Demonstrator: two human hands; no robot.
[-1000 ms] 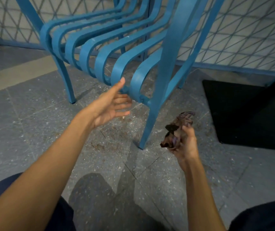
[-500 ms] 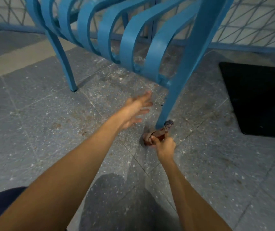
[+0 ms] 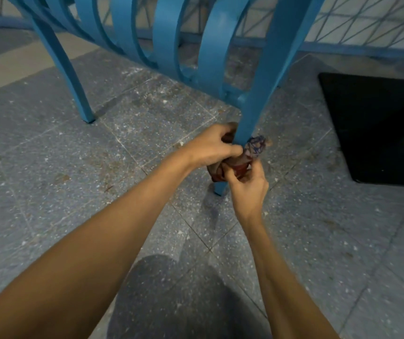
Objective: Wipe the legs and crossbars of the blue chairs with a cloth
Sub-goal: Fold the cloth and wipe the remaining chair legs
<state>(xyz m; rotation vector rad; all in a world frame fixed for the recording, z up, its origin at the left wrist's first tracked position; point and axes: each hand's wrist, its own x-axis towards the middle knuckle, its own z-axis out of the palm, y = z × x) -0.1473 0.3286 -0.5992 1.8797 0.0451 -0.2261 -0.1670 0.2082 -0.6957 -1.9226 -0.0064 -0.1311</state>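
A blue metal chair with curved slats [image 3: 166, 45] fills the top of the view. Its near front leg [image 3: 262, 94] slants down to the floor at the centre. A dark reddish patterned cloth [image 3: 253, 149] is wrapped around the low part of that leg. My left hand [image 3: 210, 145] grips the cloth on the leg's left side. From below, my right hand [image 3: 247, 184] pinches the cloth just above the leg's foot. Another chair leg [image 3: 73, 81] stands at the left.
The floor is grey speckled tile with dirt marks. A black mat [image 3: 379, 128] lies at the right. A blue lattice fence [image 3: 367, 23] runs along the back. My shadow falls on the floor at the bottom centre.
My left hand has moved from open in the air onto the cloth at the leg. My right hand holds the cloth higher on the leg than before. The view has moved closer.
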